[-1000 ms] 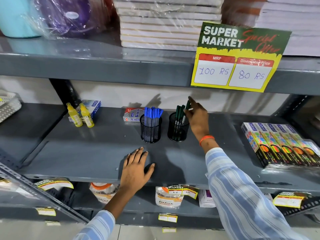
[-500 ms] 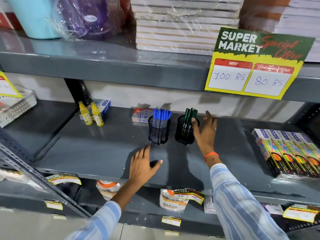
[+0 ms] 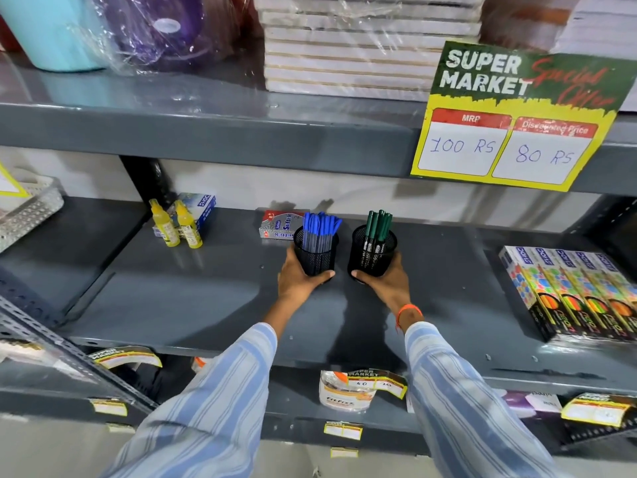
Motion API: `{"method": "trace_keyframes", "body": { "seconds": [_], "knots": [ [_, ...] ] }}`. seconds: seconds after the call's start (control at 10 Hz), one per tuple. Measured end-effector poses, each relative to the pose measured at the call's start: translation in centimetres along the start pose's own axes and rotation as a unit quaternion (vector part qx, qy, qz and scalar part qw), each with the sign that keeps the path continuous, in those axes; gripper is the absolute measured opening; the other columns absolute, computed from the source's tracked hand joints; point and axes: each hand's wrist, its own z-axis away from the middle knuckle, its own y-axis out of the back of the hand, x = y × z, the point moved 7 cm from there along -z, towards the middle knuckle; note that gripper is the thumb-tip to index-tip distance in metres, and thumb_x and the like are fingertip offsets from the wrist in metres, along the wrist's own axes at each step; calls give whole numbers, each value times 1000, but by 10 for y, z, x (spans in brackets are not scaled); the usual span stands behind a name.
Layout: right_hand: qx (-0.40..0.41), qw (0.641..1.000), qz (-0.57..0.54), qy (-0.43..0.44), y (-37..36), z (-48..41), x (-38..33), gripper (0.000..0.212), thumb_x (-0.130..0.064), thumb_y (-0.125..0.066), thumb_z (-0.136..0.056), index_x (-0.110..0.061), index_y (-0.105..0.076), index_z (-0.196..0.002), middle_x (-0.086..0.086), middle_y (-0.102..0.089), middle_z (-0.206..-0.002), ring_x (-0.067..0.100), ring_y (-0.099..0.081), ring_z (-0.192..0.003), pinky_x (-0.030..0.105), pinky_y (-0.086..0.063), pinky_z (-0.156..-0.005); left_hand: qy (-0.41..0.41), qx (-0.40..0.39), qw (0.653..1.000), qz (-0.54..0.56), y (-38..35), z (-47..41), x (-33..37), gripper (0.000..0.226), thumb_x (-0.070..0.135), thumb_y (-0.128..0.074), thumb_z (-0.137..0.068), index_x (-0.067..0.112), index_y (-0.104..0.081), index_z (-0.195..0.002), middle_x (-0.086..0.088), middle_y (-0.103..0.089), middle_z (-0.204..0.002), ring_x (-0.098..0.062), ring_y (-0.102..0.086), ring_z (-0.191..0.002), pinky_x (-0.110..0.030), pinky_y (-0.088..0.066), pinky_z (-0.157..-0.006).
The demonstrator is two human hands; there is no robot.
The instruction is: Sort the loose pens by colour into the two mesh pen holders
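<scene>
Black mesh holders (image 3: 315,255), light and stiff but top-heavy with pens (image 3: 320,226), are each clasped low by a hand (image 3: 298,281), best gripped there.

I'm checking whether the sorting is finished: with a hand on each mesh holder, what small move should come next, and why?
Probably slide both holders a little to straighten them, then let go. The left hand grips the holder of blue pens, the right hand the holder of green pens. No loose pens show on the shelf, so the sorting looks done.
</scene>
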Motion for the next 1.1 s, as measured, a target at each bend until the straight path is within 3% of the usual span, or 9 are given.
{"method": "trace_keyframes", "body": {
  "seconds": [0.2,0.5,0.8,0.9,1.0,1.1],
  "knots": [
    [15,997,64,29,19,47,12,82,-35,-88,-60,-15,-42,-125,9,-66,-123,30,-63,-111,32,-50,-88,-28,9,999,11,11,51,-10,88,42,-88,-51,19,-42,-122,-5,-63,-120,-26,-60,-107,-40,-51,-87],
    [45,995,72,44,38,96,23,85,-36,-88,-58,-19,-41,-127,7,-65,-125,26,-62,-113,41,-54,-95,-43,3,999,4,21,91,-14,87,42,-89,-52,15,-42,-119,-7,-62,-117,-26,-59,-105,-46,-51,-88],
    [46,997,55,34,42,113,18,90,-36,-89,-56,-15,-41,-129,8,-64,-126,27,-60,-116,39,-51,-95,-8,-24,1000,-8,26,102,-5,93,42,-89,-54,13,-37,-125,-6,-61,-122,-28,-58,-109,-38,-49,-89],
    [14,999,44,23,47,124,15,103,-30,-91,-56,-11,-31,-139,10,-57,-136,26,-54,-124,37,-45,-102,-6,-31,999,4,32,118,3,99,43,-89,-54,13,-33,-130,-2,-56,-127,-26,-54,-116,-35,-45,-94],
    [-24,998,54,22,56,132,6,118,-26,-88,-64,0,-9,-148,16,-36,-151,28,-36,-139,39,-32,-116,-12,-6,1000,-7,40,141,21,114,57,-80,-61,8,-18,-143,-12,-36,-149,-30,-34,-135,-44,-32,-109],
    [-51,990,131,3,62,146,-4,103,-31,-82,-71,1,-19,-146,21,-36,-149,35,-34,-138,42,-31,-115,-12,17,996,-84,48,159,34,106,55,-72,-73,2,-14,-145,-19,-21,-154,-35,-26,-138,-46,-30,-108]
  ]
}}
